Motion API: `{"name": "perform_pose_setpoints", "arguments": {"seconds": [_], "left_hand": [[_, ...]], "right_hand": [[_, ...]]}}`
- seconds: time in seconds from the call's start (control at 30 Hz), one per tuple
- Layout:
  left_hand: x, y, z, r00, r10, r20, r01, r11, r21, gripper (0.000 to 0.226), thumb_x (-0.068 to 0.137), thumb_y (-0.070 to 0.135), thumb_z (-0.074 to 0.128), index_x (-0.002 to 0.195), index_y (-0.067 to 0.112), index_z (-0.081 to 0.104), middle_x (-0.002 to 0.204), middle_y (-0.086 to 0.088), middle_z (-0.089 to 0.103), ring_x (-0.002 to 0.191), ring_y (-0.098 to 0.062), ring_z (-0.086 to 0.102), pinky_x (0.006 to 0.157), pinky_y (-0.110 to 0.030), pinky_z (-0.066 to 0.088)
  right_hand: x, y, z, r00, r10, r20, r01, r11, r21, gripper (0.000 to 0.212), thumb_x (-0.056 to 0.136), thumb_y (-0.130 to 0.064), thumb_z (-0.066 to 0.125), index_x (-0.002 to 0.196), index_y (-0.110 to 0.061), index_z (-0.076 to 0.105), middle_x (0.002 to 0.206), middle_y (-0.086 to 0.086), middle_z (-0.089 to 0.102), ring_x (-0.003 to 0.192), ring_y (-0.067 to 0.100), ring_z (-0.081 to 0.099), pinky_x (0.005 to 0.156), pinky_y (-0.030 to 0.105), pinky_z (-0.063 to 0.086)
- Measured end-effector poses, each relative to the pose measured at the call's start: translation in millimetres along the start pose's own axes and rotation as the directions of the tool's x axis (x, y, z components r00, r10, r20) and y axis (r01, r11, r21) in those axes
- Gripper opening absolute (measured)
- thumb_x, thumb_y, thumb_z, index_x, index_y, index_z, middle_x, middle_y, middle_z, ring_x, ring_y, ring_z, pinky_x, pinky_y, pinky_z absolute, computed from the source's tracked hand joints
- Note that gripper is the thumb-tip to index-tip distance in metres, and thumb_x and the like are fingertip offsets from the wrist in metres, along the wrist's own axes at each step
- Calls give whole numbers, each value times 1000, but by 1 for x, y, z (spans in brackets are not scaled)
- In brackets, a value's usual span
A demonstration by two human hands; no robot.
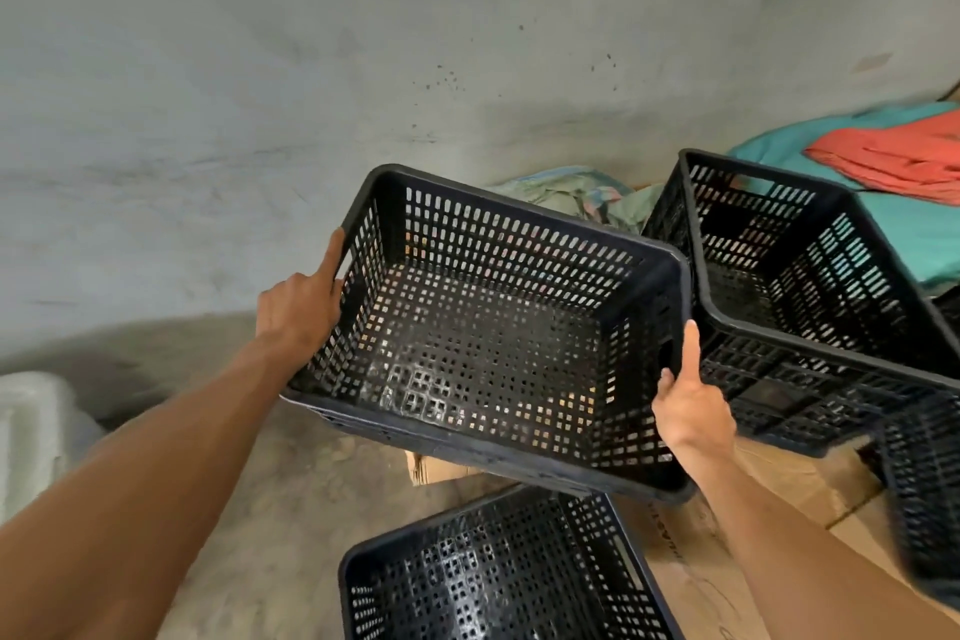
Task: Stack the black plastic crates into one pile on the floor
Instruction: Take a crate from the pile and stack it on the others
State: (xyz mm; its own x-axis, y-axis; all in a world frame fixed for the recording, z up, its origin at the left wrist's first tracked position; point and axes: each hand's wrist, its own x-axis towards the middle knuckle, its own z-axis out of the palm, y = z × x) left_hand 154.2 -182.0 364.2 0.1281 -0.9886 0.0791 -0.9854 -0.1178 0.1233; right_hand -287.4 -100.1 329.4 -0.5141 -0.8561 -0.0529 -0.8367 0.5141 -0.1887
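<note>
Hands [298, 309] [691, 405] grip held crate [488, 327] ends; fingers hidden (probably in handles); lower crate [498, 577] cropped.

You hold one crate [488, 327] in the middle. Another crate [810, 296] sits at your two o'clock, touching it. A third crate [498, 572] lies at six o'clock.

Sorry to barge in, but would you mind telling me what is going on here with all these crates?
A person is holding one empty black crate tilted in the air, left hand on one short end and right hand on the other. Another crate lies below it on the floor, likely where it goes. A third crate sits to the right on flattened cardboard, so the pile is not yet finished.
</note>
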Motion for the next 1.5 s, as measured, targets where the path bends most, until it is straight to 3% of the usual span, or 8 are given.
{"name": "perform_pose_setpoints", "arguments": {"seconds": [0.13, 0.37, 0.63, 0.8, 0.97, 1.13, 1.3, 1.5], "left_hand": [[-68, 4, -5, 994, -110, 5, 110, 994, 19, 74, 104, 31, 41, 155, 36, -12, 57, -5, 53, 45, -23, 52, 44, -33, 43], [-188, 31, -14, 963, -267, 33, 263, 961, 86, 75, 103, 29, 42, 156, 34, -11, 56, 0, 47, 46, -22, 48, 49, -34, 40], [-266, 68, 8, 944, -303, 127, 286, 948, 137, 75, 102, 29, 43, 158, 32, -7, 70, -5, 60, 52, -24, 48, 52, -34, 40], [-291, 74, 44, 932, -313, 181, 288, 946, 148, 74, 102, 30, 43, 158, 33, -5, 69, -5, 59, 52, -24, 48, 53, -35, 39], [-314, 62, 85, 930, -318, 185, 303, 947, 108, 71, 103, 31, 40, 158, 34, -3, 76, -11, 67, 61, -32, 61, 55, -36, 40], [-338, 51, 104, 935, -331, 125, 334, 943, 2, 66, 104, 33, 38, 158, 39, 0, 49, 1, 40, 39, -20, 36, 51, -36, 39], [-359, 43, 107, 932, -350, 97, 355, 934, -48, 67, 103, 33, 38, 157, 40, -1, 48, 3, 38, 38, -17, 34, 49, -35, 37], [-403, 42, 102, 908, -410, 87, 417, 904, -96, 69, 104, 31, 39, 157, 39, -4, 54, -6, 53, 42, -24, 46, 47, -33, 39]], "right_hand": [[2, 22, -4, 991, -131, -1, 131, 991, -41, 73, 105, -36, 31, 154, -39, -23, 57, 6, 49, 50, 23, 47, 55, 34, 43], [-19, 82, -11, 958, -286, 27, 288, 954, -80, 75, 103, -35, 36, 156, -40, -17, 88, 22, 69, 75, 36, 64, 64, 37, 39], [-56, 160, -19, 943, -299, 148, 309, 950, -44, 84, 99, -29, 48, 157, -37, -13, 76, 15, 58, 60, 28, 49, 57, 36, 37], [-73, 189, 2, 943, -270, 193, 296, 948, -120, 83, 100, -32, 46, 157, -36, -15, 84, 14, 70, 68, 29, 60, 68, 39, 48], [-91, 204, 33, 941, -280, 189, 303, 947, -105, 81, 100, -32, 43, 156, -38, -15, 88, 18, 71, 76, 36, 68, 62, 37, 46], [-104, 207, 45, 944, -301, 137, 311, 948, -60, 78, 101, -28, 41, 158, -36, -12, 82, 21, 69, 71, 38, 65, 59, 34, 38], [-107, 202, 50, 945, -314, 90, 321, 944, -77, 72, 103, -31, 36, 157, -40, -11, 87, 24, 70, 76, 40, 66, 62, 38, 41], [-104, 198, 61, 917, -396, 54, 399, 907, -135, 73, 103, -34, 38, 156, -42, -13, 67, 11, 63, 48, 25, 51, 52, 30, 39]]}}
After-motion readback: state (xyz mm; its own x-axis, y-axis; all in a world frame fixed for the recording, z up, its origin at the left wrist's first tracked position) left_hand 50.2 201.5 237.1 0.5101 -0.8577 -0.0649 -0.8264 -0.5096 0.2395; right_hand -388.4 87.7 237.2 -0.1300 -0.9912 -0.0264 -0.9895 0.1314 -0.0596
